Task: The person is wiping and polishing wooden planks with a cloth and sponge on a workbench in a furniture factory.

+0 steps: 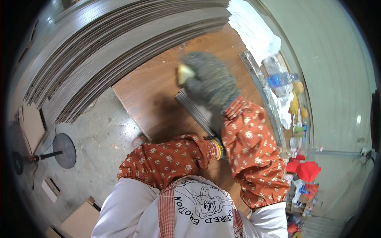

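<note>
My right hand point(210, 79), in a grey knitted glove, is raised over the brown wooden table point(154, 79). Its fingers are closed around a small pale-yellow block point(185, 74), smeared by motion; whether it is a sponge I cannot tell. Just below that hand lies a short stack of narrow grey strips point(194, 109), partly covered by my right arm. My left hand point(223, 151) reaches across to the near end of the strips, a yellow band at its wrist. The right sleeve hides most of it, fingers included.
Long grey planks point(131, 39) are stacked high along the far left. A metal-edged strip point(264, 95) runs along the table's right side, beside a plastic bottle point(279, 80), white plastic sheeting point(254, 29) and red cloth point(307, 170). A round black stand base point(64, 150) stands on the floor at left.
</note>
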{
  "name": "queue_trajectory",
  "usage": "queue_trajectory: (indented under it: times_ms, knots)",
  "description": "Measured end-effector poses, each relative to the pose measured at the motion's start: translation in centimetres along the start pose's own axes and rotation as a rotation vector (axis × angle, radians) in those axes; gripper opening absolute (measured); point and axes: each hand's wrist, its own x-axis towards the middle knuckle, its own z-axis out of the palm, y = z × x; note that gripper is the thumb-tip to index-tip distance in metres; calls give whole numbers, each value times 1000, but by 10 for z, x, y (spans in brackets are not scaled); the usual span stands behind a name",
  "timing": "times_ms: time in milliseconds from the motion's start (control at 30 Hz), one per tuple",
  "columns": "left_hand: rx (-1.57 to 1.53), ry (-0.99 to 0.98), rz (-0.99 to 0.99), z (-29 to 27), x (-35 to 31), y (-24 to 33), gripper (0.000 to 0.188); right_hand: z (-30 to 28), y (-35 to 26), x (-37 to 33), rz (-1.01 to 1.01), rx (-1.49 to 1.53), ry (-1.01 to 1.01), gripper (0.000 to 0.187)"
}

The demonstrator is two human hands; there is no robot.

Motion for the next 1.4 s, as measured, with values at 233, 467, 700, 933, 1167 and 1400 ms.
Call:
queue_trajectory:
  times_ms: [233, 467, 700, 933, 1167, 1400]
  knots:
    - [238, -237, -248, -88, -13, 36, 28, -18, 24, -49, 306, 30, 185, 46]
    - [664, -246, 422, -212, 25, 27, 28, -44, 60, -297, 997, 293, 865, 54]
    - [1104, -136, 579, -253, 47, 27, 51, -5, -18, -532, 1565, 18, 1406, 62]
    - [676, -560, 821, -59, 32, 75, 66, 16, -41, -470, 1386, -190, 1039, 54]
    - [829, -706, 585, -7, 7, 81, 74, 5, -40, -487, 1265, -244, 789, 57]
    - [872, -608, 648, 4, 10, 79, 75, -18, 6, -641, 1823, -380, 728, 58]
